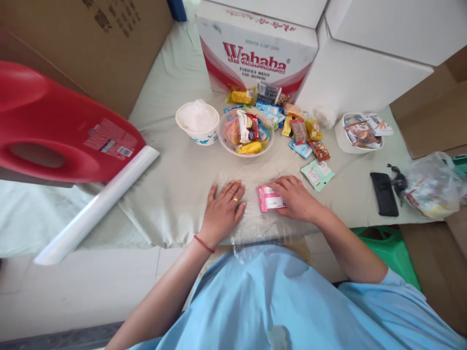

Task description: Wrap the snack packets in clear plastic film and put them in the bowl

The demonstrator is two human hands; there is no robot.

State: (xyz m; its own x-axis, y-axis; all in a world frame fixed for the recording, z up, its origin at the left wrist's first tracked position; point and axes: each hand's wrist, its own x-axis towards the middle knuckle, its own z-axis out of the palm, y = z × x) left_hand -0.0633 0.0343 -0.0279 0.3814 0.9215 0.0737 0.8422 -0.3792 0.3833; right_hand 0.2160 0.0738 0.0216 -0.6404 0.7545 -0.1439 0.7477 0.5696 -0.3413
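Observation:
My left hand (223,210) lies flat, palm down, with fingers spread on a sheet of clear plastic film (251,231) at the near edge of the table. To its right, my right hand (296,198) has its fingers over a pink snack packet (270,199) with a white label, which rests on the film. The thumb and fingertips grip the packet's right side. Part of the packet is hidden under the hand. A mint-green packet (317,174) lies just beyond my right hand. The film hangs over the table edge toward my blue clothing.
Farther back stand a bowl of snacks (223,141), a paper bowl (204,138) with white plastic inside, several loose packets (299,131) and a white tub (355,145). A film roll (98,204) and red jug (69,131) are left; a black phone (384,194) is right. A Wahaha carton (255,53) stands behind.

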